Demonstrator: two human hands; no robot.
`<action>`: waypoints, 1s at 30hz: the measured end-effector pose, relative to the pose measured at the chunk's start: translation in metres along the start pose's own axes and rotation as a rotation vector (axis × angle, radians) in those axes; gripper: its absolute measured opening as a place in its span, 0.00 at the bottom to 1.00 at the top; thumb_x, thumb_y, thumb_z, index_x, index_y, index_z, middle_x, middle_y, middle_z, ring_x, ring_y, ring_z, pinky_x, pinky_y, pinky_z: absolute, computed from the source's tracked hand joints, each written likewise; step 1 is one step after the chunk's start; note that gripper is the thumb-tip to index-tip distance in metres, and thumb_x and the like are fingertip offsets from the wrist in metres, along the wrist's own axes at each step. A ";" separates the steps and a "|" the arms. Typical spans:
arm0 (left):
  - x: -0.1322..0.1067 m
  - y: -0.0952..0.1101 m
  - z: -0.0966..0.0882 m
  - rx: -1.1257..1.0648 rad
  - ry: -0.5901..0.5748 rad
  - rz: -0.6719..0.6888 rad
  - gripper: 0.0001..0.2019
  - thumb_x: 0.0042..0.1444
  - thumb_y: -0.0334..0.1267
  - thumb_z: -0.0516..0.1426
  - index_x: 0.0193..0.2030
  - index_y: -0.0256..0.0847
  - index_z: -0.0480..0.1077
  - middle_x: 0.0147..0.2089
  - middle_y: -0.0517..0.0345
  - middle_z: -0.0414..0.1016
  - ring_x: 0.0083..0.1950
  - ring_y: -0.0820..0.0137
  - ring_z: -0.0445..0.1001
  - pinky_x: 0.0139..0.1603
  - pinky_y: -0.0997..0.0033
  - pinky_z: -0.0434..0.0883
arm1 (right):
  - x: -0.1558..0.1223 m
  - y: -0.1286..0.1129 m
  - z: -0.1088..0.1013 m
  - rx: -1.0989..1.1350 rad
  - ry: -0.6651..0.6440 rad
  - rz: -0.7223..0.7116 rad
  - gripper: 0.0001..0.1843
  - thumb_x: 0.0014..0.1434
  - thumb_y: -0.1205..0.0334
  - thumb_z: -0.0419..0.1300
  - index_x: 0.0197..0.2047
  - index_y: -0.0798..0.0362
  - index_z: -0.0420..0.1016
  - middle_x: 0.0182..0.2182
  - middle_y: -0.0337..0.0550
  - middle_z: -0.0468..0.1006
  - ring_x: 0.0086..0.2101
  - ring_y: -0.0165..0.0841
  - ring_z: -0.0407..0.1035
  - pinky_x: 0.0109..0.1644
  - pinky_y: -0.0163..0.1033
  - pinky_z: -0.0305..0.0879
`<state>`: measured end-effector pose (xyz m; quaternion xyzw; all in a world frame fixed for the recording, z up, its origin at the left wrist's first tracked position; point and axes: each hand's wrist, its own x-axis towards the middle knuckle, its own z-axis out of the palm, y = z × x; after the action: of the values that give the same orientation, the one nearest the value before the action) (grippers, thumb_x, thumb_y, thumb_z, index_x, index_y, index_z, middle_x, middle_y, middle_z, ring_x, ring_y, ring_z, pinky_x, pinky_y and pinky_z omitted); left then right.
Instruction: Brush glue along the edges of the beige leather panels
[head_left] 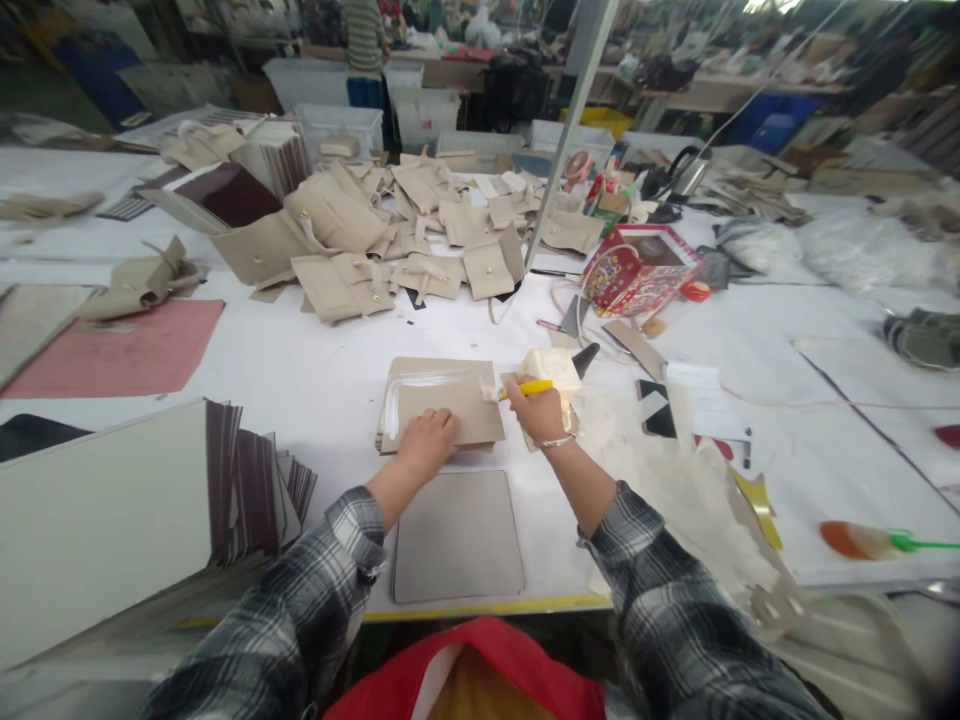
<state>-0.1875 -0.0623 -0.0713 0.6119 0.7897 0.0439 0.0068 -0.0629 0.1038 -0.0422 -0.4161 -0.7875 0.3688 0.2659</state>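
Observation:
My right hand [538, 412] grips a glue brush [529, 387] by its yellow handle. Its pale bristles reach the right edge of a stack of beige panels [457, 400]. A white, wet-looking streak runs along the top and left edges of the uppermost panel. Spread on the front part of that stack, my left hand [431, 440] presses it down with its fingers. A cream-coloured block-like container [551, 368] stands just behind my right hand. Nearer to me lies a flat grey board [459, 535] with rounded corners.
Beige pouches with snaps [345, 285] are heaped at the back. A tall stack of boards [105, 520] stands at the left, near a pink sheet [127, 350]. To the right are a red patterned box [637, 270], a phone-like black item [655, 408] and an orange-tipped bottle [855, 540].

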 end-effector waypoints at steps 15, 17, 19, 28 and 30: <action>-0.078 0.046 -0.047 -0.639 0.719 -0.375 0.06 0.51 0.36 0.57 0.35 0.39 0.71 0.34 0.55 0.73 0.40 0.66 0.71 0.49 0.65 0.67 | -0.141 0.014 -0.035 0.462 -0.053 0.174 0.20 0.59 0.44 0.48 0.45 0.51 0.59 0.33 0.42 0.76 0.25 0.28 0.72 0.29 0.36 0.70; -0.092 0.069 -0.036 -0.884 0.706 -0.534 0.10 0.47 0.39 0.60 0.37 0.39 0.72 0.34 0.57 0.75 0.43 0.65 0.72 0.55 0.62 0.65 | -0.148 0.016 -0.021 0.396 -0.107 0.163 0.17 0.59 0.45 0.49 0.41 0.51 0.58 0.33 0.41 0.75 0.27 0.29 0.71 0.31 0.36 0.69; -0.104 0.089 -0.017 -1.109 0.682 -0.661 0.14 0.44 0.40 0.62 0.39 0.40 0.72 0.37 0.56 0.76 0.47 0.64 0.72 0.59 0.59 0.62 | -0.155 0.022 -0.014 0.270 -0.075 0.121 0.16 0.58 0.47 0.52 0.39 0.51 0.59 0.31 0.40 0.73 0.28 0.30 0.69 0.32 0.37 0.67; -0.185 0.076 0.059 -1.614 0.462 -0.965 0.16 0.52 0.49 0.56 0.43 0.42 0.68 0.41 0.57 0.74 0.40 0.69 0.72 0.40 0.69 0.70 | -0.202 0.101 -0.017 -0.026 -0.156 0.053 0.13 0.59 0.50 0.51 0.40 0.52 0.61 0.29 0.39 0.70 0.28 0.31 0.67 0.33 0.36 0.62; -0.201 0.062 0.077 -1.344 0.364 -0.973 0.14 0.53 0.49 0.55 0.37 0.39 0.70 0.34 0.58 0.73 0.36 0.71 0.71 0.39 0.72 0.68 | -0.214 0.121 -0.011 -0.101 -0.233 0.039 0.13 0.59 0.50 0.49 0.40 0.52 0.61 0.29 0.40 0.71 0.26 0.32 0.67 0.31 0.36 0.61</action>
<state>-0.0721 -0.2364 -0.1523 0.0534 0.7597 0.5937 0.2599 0.1104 -0.0278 -0.1567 -0.3987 -0.8222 0.3797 0.1442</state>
